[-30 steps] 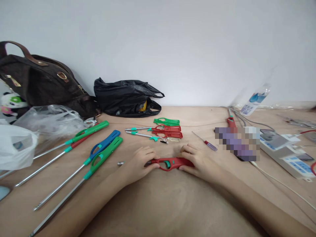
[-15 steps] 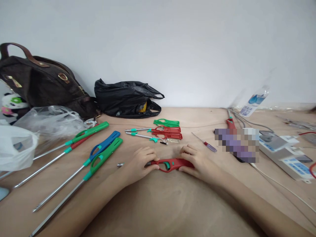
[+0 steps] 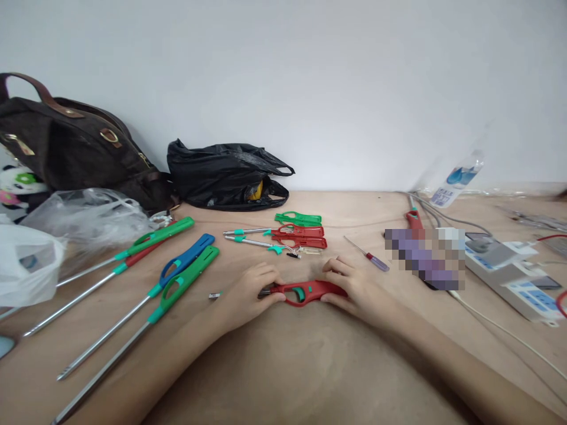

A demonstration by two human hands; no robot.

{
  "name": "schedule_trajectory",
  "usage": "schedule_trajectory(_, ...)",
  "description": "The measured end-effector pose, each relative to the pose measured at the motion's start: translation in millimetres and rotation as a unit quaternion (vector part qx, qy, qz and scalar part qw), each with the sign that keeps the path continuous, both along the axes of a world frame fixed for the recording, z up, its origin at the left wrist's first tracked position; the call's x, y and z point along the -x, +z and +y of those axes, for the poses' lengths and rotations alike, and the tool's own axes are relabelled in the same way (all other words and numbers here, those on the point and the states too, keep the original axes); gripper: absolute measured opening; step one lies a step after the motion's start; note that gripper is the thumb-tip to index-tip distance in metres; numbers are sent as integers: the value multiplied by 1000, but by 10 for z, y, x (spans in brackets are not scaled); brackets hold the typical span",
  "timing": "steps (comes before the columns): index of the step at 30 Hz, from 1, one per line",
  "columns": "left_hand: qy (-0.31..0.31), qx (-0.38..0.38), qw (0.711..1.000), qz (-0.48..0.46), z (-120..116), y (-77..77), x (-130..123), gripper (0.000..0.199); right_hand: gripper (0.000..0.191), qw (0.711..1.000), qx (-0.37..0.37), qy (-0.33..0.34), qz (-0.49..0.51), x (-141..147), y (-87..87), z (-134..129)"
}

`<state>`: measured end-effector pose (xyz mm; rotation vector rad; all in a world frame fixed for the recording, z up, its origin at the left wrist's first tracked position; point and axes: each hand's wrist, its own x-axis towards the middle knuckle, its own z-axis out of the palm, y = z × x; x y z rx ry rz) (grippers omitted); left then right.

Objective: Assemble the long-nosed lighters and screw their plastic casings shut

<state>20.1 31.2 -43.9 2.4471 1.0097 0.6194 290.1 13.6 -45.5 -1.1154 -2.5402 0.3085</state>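
Observation:
A red gas lighter (image 3: 290, 289) with a teal trigger lies level across the near middle of the table, its metal nozzle pointing left. My left hand (image 3: 252, 289) grips it where the nozzle meets the handle, and the nozzle's tip shows beyond the hand. Around the handle's rear end closes my right hand (image 3: 349, 286), fingers on top and thumb in front. Just behind are opened red handle shells (image 3: 305, 236), a green shell (image 3: 299, 219), metal nozzles with teal parts (image 3: 252, 241) and small loose inner parts. A screwdriver (image 3: 367, 254) rests beyond my right hand.
Several long lighters, including a blue one (image 3: 190, 254), lie slanted at left. Behind them are clear plastic bags (image 3: 93, 218), a dark backpack (image 3: 84, 153) and a black plastic bag (image 3: 221, 177). At right are a power strip (image 3: 500, 277), cables, a blurred-out patch and a bottle (image 3: 456, 180).
Both hands keep the same hold on the red gas lighter. The whole view has shifted very slightly; nothing on the table has visibly moved.

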Motion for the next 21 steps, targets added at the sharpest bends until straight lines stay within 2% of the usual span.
schedule_trajectory(8,-10,10,1000,-4,0,-3,-9,7,18,999,38,-2,3,20,-22,0)
schedule_trajectory(13,-12,4,1000,3,-6,5,-25,7,14,996,75,-34,38,48,0,-6)
schedule_trajectory(21,27,40,999,15,-22,61,-62,4,24,989,118,-79,27,118,23,-43)
